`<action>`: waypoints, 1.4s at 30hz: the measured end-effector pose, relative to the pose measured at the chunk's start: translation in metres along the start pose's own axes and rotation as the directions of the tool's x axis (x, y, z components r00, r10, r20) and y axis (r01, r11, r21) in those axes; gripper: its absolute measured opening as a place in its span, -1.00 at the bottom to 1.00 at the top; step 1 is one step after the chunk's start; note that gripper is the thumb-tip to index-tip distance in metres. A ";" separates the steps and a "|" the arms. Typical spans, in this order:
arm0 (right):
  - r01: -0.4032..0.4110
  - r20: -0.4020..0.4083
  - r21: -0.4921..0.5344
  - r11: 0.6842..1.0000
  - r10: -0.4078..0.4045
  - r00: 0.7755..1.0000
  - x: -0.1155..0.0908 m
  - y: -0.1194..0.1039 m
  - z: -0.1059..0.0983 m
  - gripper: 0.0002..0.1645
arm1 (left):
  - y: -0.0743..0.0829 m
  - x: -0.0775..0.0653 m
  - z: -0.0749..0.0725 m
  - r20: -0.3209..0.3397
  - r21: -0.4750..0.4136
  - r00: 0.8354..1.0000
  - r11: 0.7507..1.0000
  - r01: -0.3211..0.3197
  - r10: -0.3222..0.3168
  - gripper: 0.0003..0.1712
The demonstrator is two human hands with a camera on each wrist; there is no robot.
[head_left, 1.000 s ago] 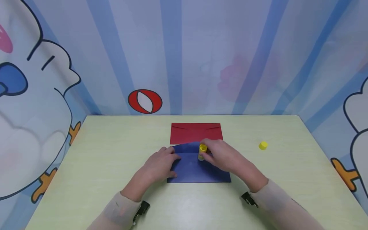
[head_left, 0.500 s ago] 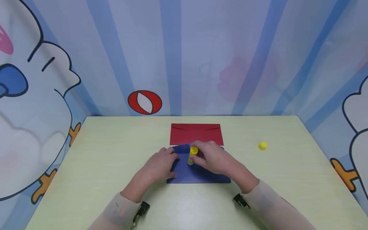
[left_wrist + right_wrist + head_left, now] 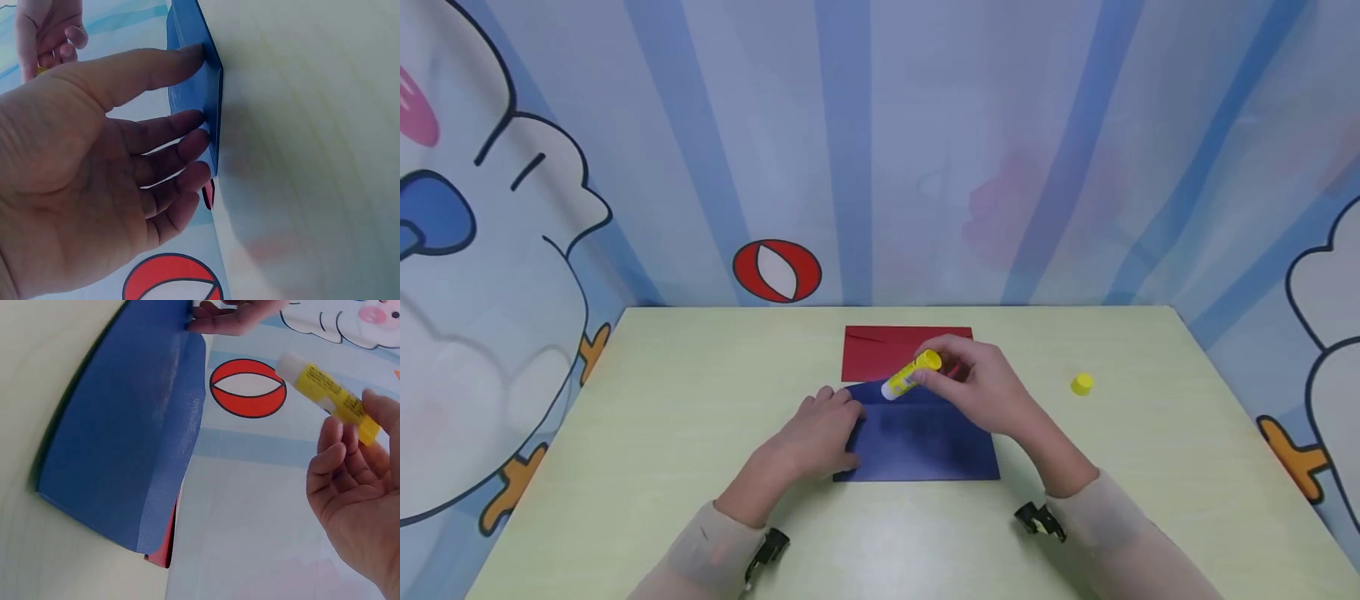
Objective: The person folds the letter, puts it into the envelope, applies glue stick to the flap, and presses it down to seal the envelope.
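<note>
A blue envelope [image 3: 925, 446] lies on the table with its flap opened out at the far side. My left hand [image 3: 817, 435] rests at its left edge, thumb and fingertips [image 3: 197, 119] touching the paper. My right hand [image 3: 988, 390] pinches a yellow glue stick [image 3: 910, 377] between thumb and fingers. The stick is tilted above the flap, its white end pointing down and left. In the right wrist view, the glue stick [image 3: 331, 394] shows apart from the envelope [image 3: 119, 425]. Its yellow cap [image 3: 1082, 384] sits on the table to the right.
Behind the blue envelope lies a red envelope [image 3: 867, 354], partly covered by my right hand in the head view. The pale table [image 3: 700, 358] ends at a cartoon-printed blue backdrop [image 3: 925, 167].
My right hand first moved left with the upright glue stick on the flap, then lifted it up and right and tilted it. My left hand stays put.
</note>
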State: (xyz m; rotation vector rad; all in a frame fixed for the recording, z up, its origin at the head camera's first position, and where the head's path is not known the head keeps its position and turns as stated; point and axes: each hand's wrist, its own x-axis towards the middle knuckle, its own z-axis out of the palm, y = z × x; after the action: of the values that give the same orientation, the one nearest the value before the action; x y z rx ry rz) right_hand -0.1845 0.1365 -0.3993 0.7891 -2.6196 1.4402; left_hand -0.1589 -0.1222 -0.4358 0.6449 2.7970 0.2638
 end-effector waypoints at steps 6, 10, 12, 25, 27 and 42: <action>-0.060 -0.058 0.255 0.965 0.077 0.995 0.003 0.003 -0.005 -0.69 | -0.009 0.004 -0.011 -0.070 -0.182 0.997 0.983 0.009 -0.022 -0.41; -0.090 -0.090 0.356 0.930 0.130 0.987 0.005 0.003 -0.008 -0.68 | -0.012 0.010 -0.022 -0.156 -0.370 0.987 0.928 -0.035 -0.025 -0.38; -0.114 -0.093 0.395 0.911 0.163 0.982 0.006 0.002 -0.010 -0.65 | -0.012 0.013 -0.027 -0.201 -0.458 0.979 0.886 -0.073 -0.023 -0.37; -0.169 -0.020 0.722 0.671 0.265 0.964 0.012 -0.003 0.005 -0.75 | 0.024 0.034 -0.046 -0.321 -0.882 0.928 0.418 -0.219 -0.189 -0.42; -0.173 0.011 0.787 0.592 0.267 0.964 0.013 -0.003 0.009 -0.79 | 0.029 0.037 -0.048 -0.333 -0.908 0.921 0.333 -0.256 -0.202 -0.47; -0.250 0.169 0.920 0.303 0.270 0.948 0.014 -0.001 0.023 -0.85 | 0.044 0.044 -0.046 -0.339 -0.941 0.893 0.101 -0.323 -0.297 -0.55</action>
State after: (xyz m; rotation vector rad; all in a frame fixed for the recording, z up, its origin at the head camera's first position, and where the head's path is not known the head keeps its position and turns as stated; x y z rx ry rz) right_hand -0.1920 0.1123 -0.4074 0.2849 -1.6538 3.1043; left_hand -0.1927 -0.0689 -0.3913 0.1795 2.0061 2.3680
